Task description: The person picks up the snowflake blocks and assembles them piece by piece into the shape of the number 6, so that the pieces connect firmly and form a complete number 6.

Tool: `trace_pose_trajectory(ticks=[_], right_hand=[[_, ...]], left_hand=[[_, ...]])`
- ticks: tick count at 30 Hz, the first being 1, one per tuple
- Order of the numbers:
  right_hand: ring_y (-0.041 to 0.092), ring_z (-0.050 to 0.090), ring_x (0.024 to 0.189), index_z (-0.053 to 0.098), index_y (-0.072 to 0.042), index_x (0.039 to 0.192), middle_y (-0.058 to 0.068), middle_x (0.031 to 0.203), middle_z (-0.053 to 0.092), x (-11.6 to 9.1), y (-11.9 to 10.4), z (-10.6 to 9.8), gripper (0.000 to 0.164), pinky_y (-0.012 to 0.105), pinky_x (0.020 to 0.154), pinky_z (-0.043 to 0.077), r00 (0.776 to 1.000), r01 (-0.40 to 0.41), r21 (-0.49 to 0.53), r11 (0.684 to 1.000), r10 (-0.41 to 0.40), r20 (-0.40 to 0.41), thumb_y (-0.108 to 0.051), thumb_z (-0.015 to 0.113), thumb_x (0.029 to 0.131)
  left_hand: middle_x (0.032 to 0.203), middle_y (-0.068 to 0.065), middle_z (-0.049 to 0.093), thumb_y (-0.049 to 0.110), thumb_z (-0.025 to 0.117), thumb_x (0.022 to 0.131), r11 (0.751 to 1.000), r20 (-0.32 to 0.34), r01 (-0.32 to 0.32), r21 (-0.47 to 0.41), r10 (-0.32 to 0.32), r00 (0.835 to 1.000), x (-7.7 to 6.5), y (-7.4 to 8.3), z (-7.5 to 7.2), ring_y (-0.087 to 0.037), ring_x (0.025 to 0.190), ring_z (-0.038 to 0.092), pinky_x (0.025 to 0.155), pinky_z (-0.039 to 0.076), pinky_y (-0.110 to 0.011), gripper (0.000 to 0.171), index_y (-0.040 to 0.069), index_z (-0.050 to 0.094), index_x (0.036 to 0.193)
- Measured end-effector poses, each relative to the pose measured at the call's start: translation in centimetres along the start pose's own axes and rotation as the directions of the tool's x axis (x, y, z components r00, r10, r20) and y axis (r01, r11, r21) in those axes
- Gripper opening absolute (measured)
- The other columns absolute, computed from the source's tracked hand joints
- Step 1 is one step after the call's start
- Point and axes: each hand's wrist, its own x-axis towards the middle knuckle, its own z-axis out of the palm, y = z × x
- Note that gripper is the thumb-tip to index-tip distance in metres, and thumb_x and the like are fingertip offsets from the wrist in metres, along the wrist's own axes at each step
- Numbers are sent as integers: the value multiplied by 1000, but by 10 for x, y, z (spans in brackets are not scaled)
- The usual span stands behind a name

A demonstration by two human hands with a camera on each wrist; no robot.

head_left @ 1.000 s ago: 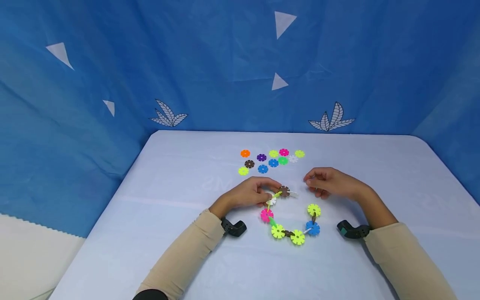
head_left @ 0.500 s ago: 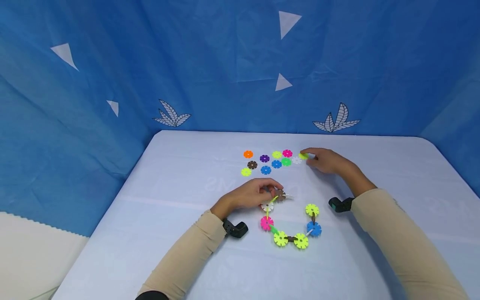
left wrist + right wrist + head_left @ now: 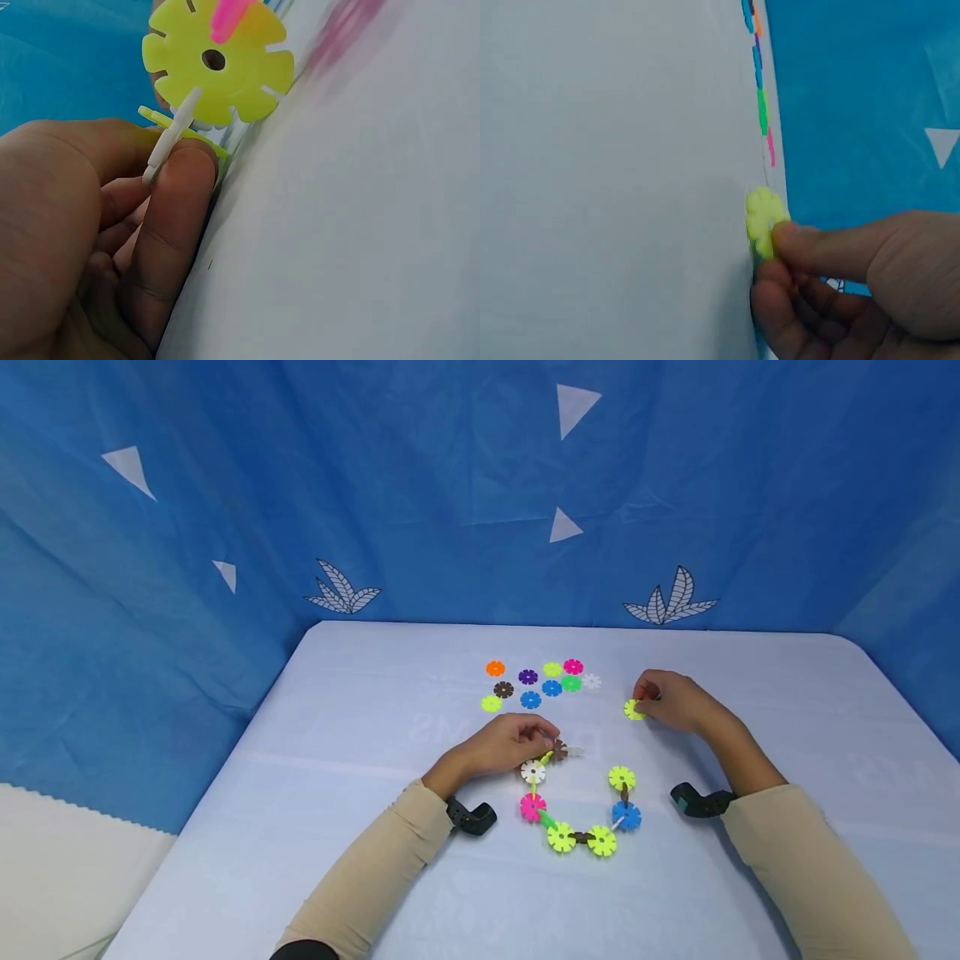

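Note:
My left hand (image 3: 504, 743) pinches the upper left end of a chain of interlocking notched plastic discs, near its brown disc (image 3: 558, 751) and white disc (image 3: 533, 772). In the left wrist view, a yellow disc (image 3: 180, 67) with a centre hole stands beyond the fingertips, joined to an edge-on white disc (image 3: 171, 139). The chain curves down through a pink disc (image 3: 532, 808) and round to a blue disc (image 3: 627, 816) and a yellow-green end disc (image 3: 622, 778). My right hand (image 3: 675, 700) pinches a loose yellow disc (image 3: 763, 217) between thumb and fingers, right of the chain.
Several loose discs lie farther back on the white table (image 3: 420, 877), among them an orange disc (image 3: 495, 668), a purple disc (image 3: 528, 677) and a white disc (image 3: 591, 681). A blue cloth backdrop (image 3: 465, 485) rises behind the table's far edge.
My right hand has reached to the loose discs, gripped the rightmost yellow one and drawn it back toward me. The left hand keeps its grip on the chain, which has shifted slightly.

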Motion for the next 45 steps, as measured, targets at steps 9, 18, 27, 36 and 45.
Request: trace_pose_trajectory(ticks=[9, 18, 27, 36, 45], right_hand=[[28, 61, 85, 60, 2, 110, 15, 97, 61, -23, -14, 19, 20, 33, 76, 57, 980, -31, 457, 889, -62, 188, -11, 68, 97], [24, 65, 79, 61, 3, 107, 16, 92, 62, -22, -21, 35, 16, 32, 76, 59, 955, -93, 528, 844, -74, 286, -7, 67, 97], [23, 65, 79, 59, 4, 108, 15, 93, 62, -23, -23, 39, 16, 32, 77, 59, 954, -101, 548, 830, -75, 290, -7, 67, 98], [24, 68, 77, 62, 5, 106, 15, 91, 65, -23, -28, 49, 15, 33, 75, 59, 969, -76, 537, 840, -66, 240, -4, 69, 96], [22, 67, 72, 66, 6, 100, 13, 86, 67, -23, -38, 58, 10, 31, 72, 59, 979, -21, 520, 854, -89, 186, -2, 70, 94]], left_hand=[[85, 1, 65, 12, 60, 101, 1000, 7, -8, 1, 8, 1000, 2, 3, 1, -10, 66, 50, 63, 43, -24, 19, 14, 75, 113], [84, 1, 65, 11, 61, 100, 1000, 7, -2, 0, 2, 1000, 4, 1, 1, -10, 68, 53, 64, 45, -24, 18, 13, 74, 112], [86, 1, 65, 12, 62, 100, 1000, 8, -1, 5, 1, 1000, 2, 2, 0, -10, 72, 54, 68, 46, -24, 17, 13, 74, 112], [102, 6, 72, 9, 59, 101, 1000, 32, 2, -14, -1, 999, 0, 2, 1, -9, 84, 61, 77, 51, -24, 25, 10, 74, 121], [82, 1, 70, 11, 65, 100, 995, 43, 27, -92, -23, 999, 1, 1, 2, -10, 65, 56, 63, 49, -23, 17, 8, 77, 111]])
